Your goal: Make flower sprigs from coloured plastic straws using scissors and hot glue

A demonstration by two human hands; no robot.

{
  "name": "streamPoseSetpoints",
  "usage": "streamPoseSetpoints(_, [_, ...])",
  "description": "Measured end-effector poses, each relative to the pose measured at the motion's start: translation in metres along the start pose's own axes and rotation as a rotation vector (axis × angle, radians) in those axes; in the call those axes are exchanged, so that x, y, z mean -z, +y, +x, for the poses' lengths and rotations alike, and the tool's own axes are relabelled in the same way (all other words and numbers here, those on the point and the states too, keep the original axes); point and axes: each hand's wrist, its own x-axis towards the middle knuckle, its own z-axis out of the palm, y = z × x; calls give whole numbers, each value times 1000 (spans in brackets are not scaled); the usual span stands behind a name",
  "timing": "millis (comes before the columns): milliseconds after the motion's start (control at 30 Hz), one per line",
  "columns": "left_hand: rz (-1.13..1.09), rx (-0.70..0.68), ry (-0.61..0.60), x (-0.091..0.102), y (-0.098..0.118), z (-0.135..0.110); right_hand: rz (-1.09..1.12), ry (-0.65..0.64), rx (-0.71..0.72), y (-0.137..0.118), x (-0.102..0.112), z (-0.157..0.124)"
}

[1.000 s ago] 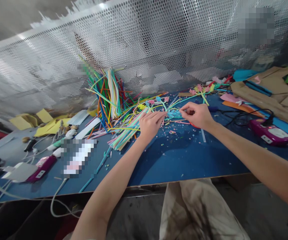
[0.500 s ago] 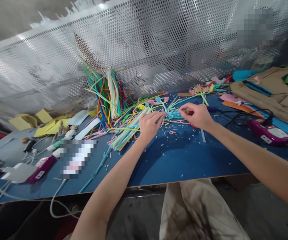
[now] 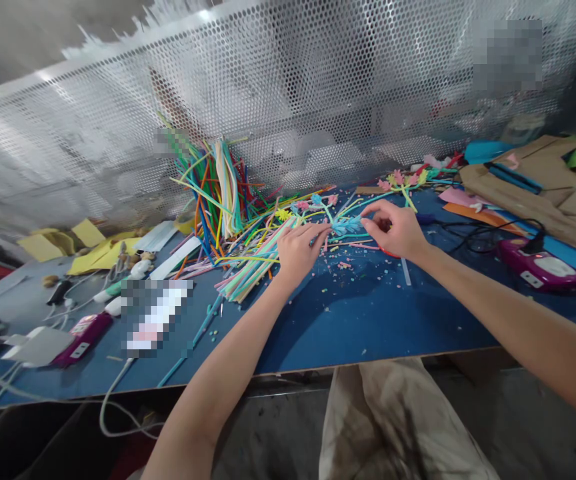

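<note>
A light-blue fluffy flower shape (image 3: 347,226), which looks made of pipe cleaner, lies between my two hands above the blue table (image 3: 318,327). My left hand (image 3: 301,252) pinches its left end, fingers closed and the palm turned down. At its right end, the thumb and forefinger of my right hand (image 3: 397,230) close on a tip of the blue piece. Just left of my left hand lies a bundle of pastel pipe cleaners (image 3: 248,273). Small pink, yellow and blue flowers (image 3: 317,199) rest behind the hands, and a red-handled tool (image 3: 389,253) is partly hidden under my right hand.
A tall pile of coloured pipe cleaners (image 3: 223,193) leans on the perforated metal screen (image 3: 248,80). Purple power strips (image 3: 543,265) and cables lie on both sides. At the left a phone (image 3: 161,317) is charging. Brown paper (image 3: 523,193) covers the far right. Tiny scraps dot the table.
My right hand has shifted slightly right and up, its fingers a little less curled. More of the blue flower shows between the hands. My left hand stays almost where it was.
</note>
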Motion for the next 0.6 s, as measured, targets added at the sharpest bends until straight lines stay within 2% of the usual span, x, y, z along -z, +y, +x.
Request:
streamPoseSetpoints(267, [5, 37, -9, 1, 3, 0, -15, 38, 20, 7, -5, 1])
streamPoseSetpoints(600, [-43, 47, -24, -1, 0, -1, -10, 3, 27, 7, -4, 1])
